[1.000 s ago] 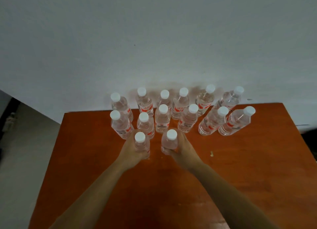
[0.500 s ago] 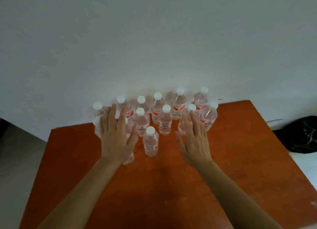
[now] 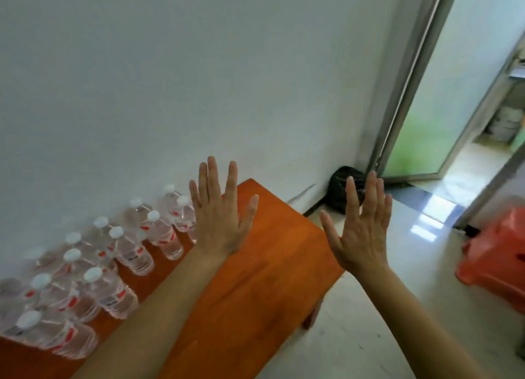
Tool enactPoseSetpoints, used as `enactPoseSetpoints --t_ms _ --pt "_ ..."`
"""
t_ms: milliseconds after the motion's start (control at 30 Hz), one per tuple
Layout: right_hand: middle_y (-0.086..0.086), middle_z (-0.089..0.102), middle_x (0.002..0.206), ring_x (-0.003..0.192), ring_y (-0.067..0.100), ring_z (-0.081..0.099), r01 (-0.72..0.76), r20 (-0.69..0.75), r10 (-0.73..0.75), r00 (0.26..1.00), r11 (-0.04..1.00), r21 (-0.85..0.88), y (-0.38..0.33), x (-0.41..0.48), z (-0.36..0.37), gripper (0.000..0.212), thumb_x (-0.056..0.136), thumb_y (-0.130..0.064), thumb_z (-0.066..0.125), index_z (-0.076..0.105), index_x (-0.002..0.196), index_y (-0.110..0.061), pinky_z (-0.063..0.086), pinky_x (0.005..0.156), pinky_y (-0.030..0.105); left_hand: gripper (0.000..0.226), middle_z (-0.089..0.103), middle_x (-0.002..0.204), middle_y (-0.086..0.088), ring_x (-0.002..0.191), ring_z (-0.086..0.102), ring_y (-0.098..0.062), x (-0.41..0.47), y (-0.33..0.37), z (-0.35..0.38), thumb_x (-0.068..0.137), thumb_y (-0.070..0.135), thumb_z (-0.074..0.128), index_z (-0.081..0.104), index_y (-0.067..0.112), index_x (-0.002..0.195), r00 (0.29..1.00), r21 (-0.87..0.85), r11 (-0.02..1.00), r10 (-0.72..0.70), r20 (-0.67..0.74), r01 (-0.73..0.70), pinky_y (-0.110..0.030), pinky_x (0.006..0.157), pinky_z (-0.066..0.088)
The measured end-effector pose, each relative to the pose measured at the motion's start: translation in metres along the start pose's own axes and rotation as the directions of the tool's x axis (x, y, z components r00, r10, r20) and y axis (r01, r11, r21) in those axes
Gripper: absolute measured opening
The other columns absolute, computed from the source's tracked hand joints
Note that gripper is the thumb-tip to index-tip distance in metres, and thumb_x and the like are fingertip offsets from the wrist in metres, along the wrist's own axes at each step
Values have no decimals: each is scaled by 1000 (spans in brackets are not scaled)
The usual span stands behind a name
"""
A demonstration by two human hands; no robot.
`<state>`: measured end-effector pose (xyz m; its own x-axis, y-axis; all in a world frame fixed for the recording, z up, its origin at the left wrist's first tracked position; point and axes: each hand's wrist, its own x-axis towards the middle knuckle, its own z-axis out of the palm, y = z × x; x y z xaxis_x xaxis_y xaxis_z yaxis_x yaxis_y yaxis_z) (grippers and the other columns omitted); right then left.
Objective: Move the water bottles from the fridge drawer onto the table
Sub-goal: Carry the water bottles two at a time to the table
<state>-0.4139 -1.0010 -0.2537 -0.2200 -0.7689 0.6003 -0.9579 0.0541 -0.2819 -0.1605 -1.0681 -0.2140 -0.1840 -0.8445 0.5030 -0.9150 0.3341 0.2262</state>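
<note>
Water bottles (image 3: 127, 253) are no longer in the fingers: a second ago each hand held one, now the left hand (image 3: 220, 222) and right hand (image 3: 360, 233) are spread flat and empty. The bottles stand grouped on the desk (image 3: 255, 279) by the wall, left of the left hand. The view has turned toward the door (image 3: 420, 94), so probably another trip follows.

Clear water bottles (image 3: 130, 253) with white caps and red labels, orange table (image 3: 255, 279)
</note>
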Motion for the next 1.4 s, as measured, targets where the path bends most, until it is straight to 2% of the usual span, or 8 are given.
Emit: enactPoseSetpoints --t_ms 367,567,633,733,933,1233,1333,1400 --pt "22 4 164 153 38 2 -259 -235 212 949 947 -190 255 -86 -207 87 93 -59 43 4 159 -17 10 119 61 77 -17 164 -13 152 -15 -31 -27 350 34 96 67 20 -6 28 158 901 -196 883 433 -6 -426 -63 119 5" --pt "17 -5 165 153 35 -3 -452 -324 366 872 856 -250 362 -122 -265 94 92 -58 53 2 159 -17 4 121 58 77 -11 165 -14 152 -11 -32 -39 501 73 97 65 28 3 26 159 776 -282 741 631 -16 -609 -61 120 6" --pt "18 -6 165 153 36 -3 -490 -347 391 853 829 -270 400 -137 -284 92 92 -59 50 2 159 -17 2 122 56 77 -10 165 -15 152 -10 -32 -44 555 89 96 67 22 5 25 159 722 -353 668 691 -30 -655 -62 119 6" --pt "19 -4 165 153 36 -1 -567 -362 453 815 754 -333 462 -160 -316 89 93 -60 45 8 159 -14 3 122 57 78 -8 165 -15 153 -8 -32 -53 641 116 96 68 21 10 23 159 653 -463 559 755 -58 -688 -62 119 7" --pt "17 -2 165 153 34 0 -667 -390 543 744 571 -478 577 -203 -397 88 90 -54 54 12 159 -16 12 120 59 79 -20 164 -8 150 -21 -28 -84 813 161 94 70 23 -4 30 158 549 -544 470 836 21 -695 -58 121 0" --pt "19 2 165 153 34 4 -862 -516 713 476 262 -434 685 -289 -486 83 91 -63 37 14 158 -19 12 122 53 77 -34 159 -3 146 -32 -23 -170 994 200 96 71 18 -15 35 155 245 -682 292 955 168 -671 -53 121 -6" --pt "17 -3 165 153 33 -2 -888 -497 765 410 211 -408 731 -311 -495 84 92 -66 32 6 159 -22 8 122 51 77 -38 157 -2 144 -35 -23 -195 1035 222 94 74 15 -16 37 154 162 -676 287 956 243 -679 -53 121 -8" --pt "17 -3 165 153 33 -2 -894 -468 792 391 207 -397 772 -320 -499 84 92 -67 32 5 159 -22 8 123 51 78 -39 156 -3 144 -35 -24 -204 1065 238 92 75 14 -17 38 154 141 -662 299 949 283 -687 -53 121 -10"
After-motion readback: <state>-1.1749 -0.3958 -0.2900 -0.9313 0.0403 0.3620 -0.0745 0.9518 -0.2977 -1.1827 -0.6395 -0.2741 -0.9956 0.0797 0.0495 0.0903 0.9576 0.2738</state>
